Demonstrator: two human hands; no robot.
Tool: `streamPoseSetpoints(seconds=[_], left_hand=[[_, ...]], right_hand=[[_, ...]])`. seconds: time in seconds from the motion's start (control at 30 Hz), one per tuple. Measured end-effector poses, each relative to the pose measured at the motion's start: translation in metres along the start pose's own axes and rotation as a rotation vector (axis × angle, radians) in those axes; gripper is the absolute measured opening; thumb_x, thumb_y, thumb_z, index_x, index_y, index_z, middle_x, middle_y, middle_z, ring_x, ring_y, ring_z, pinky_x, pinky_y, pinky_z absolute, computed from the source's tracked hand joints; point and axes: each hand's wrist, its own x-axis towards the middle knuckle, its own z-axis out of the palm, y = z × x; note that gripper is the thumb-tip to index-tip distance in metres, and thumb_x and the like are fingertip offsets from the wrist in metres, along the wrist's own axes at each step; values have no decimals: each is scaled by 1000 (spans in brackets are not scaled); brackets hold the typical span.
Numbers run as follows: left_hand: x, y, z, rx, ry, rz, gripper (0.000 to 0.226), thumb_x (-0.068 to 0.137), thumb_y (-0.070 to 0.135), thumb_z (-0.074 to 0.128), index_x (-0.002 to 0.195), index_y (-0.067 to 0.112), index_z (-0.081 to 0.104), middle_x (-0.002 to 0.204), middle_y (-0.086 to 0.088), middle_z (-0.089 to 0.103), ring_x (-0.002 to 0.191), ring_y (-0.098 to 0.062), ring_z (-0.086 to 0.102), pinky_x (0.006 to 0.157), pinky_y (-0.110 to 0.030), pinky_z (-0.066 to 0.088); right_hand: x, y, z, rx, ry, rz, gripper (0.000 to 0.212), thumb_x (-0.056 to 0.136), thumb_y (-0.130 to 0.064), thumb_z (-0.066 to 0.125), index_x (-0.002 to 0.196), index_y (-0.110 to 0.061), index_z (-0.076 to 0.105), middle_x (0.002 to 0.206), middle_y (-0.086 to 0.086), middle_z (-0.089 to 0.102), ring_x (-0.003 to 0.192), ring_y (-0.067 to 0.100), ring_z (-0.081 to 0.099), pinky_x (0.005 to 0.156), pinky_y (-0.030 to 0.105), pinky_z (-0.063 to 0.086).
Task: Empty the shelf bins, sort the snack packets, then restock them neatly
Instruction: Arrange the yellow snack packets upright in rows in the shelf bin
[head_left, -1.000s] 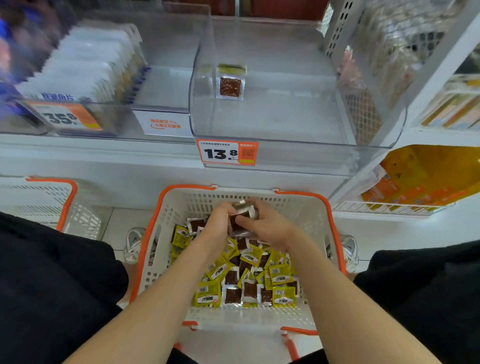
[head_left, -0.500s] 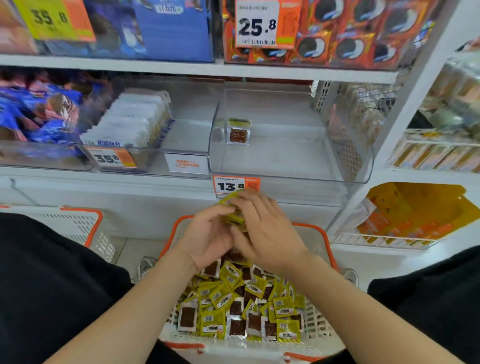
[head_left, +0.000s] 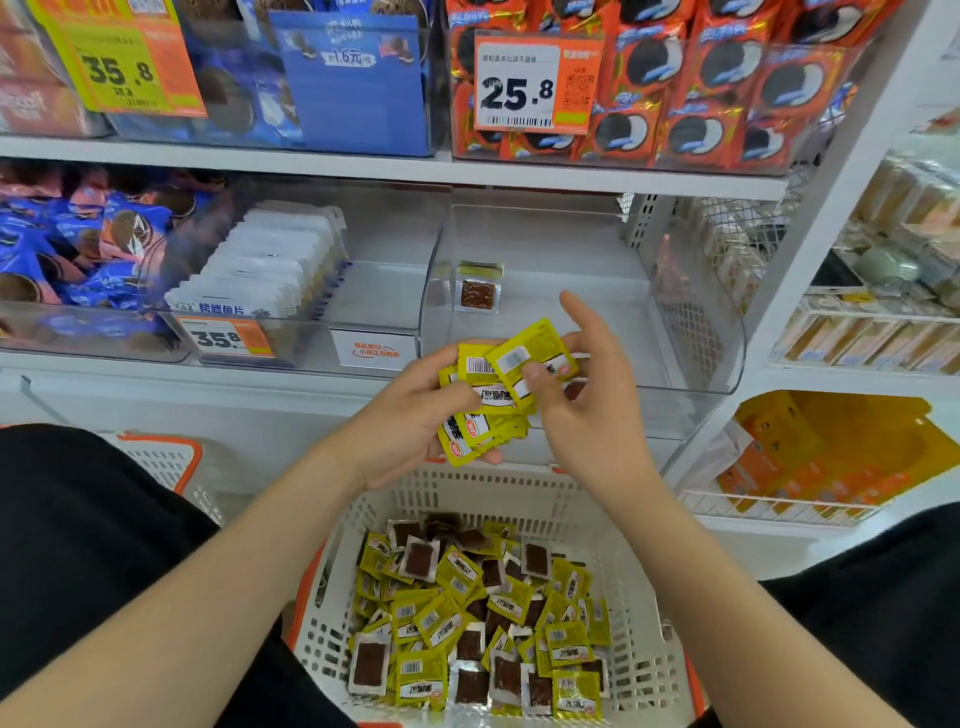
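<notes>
The left hand (head_left: 410, 410) grips a loose fan of small yellow foil snack packets (head_left: 498, 384) just before the clear plastic shelf bin (head_left: 675, 332). The right hand (head_left: 587, 415) pinches the top one, forefinger lifted. Being slick and unevenly stacked, they could slip into the white slotted basket (head_left: 519, 499) below.

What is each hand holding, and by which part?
Left hand grips a stack of yellow snack packets from beneath. Right hand pinches the top packet at its lower right edge, thumb on front.

Both hands, left (head_left: 410, 415) and right (head_left: 587, 410), hold yellow packets (head_left: 498, 384) above the basket (head_left: 519, 493); one packet (head_left: 478, 293) stands in the clear bin (head_left: 691, 322).
</notes>
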Motion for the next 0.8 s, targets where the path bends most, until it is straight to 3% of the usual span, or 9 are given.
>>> streamPoseSetpoints(seconds=[0.1,0.17,0.23,0.33,0.4,0.57,0.67,0.73,0.8], left_hand=[[2,3,4,144,43,58,52,104,-5,43,133,34,62,120,-4,76,89,-35,78,81,-53,63],[2,5,3,215,42,79,49,105,-5,44,135,31,58,119,-2,76,91,-32,78,75,-49,65],[3,6,1,246,17,70,44,105,-3,49,137,27,54,120,-3,74,95,-36,77,76,-52,65],[2,9,-1,241,-14,23,38,103,0,58,136,19,50,118,-8,73,86,-35,78,72,-47,65],[3,9,-2,231,-22,17,35,103,2,60,134,15,52,118,-11,74,94,-36,77,77,-52,65],[3,10,3,114,-52,63,42,106,-3,51,142,18,55,128,-15,71,111,-46,70,93,-61,59],[4,11,9,228,8,103,46,103,-8,51,138,21,58,121,-7,75,100,-40,76,88,-56,62],[5,10,11,300,63,129,46,100,-9,57,133,22,60,116,-3,76,93,-36,78,82,-57,63],[6,9,10,316,107,132,44,98,-7,63,130,23,63,114,1,75,88,-37,78,78,-65,61]], right_hand=[[11,4,-5,-3,-41,50,46,98,-16,68,138,-37,58,111,6,62,93,20,66,86,46,58],[17,5,-10,-23,-77,93,28,94,-23,74,119,-33,66,98,4,67,87,22,68,83,50,58],[19,7,-16,-121,-121,76,26,89,-33,78,112,-32,65,103,1,64,88,19,67,80,45,58],[16,-1,-23,-219,-307,-118,38,101,-24,68,137,-30,59,126,-4,53,104,13,60,88,28,51],[15,-4,-26,-272,-374,-207,39,103,-20,63,141,-29,60,121,-5,58,107,12,58,89,25,48],[16,2,-24,-133,-94,43,12,104,-22,61,116,-20,65,98,-6,70,85,9,67,76,36,55],[5,-4,-13,99,-171,226,19,111,-24,45,121,-18,61,104,0,70,87,3,64,79,26,54],[3,-2,-12,60,-189,211,25,110,-30,42,119,-19,62,111,9,67,98,14,65,90,38,56],[5,-5,-15,169,-178,264,26,111,-23,42,118,-15,66,111,13,72,100,22,68,94,46,57]])
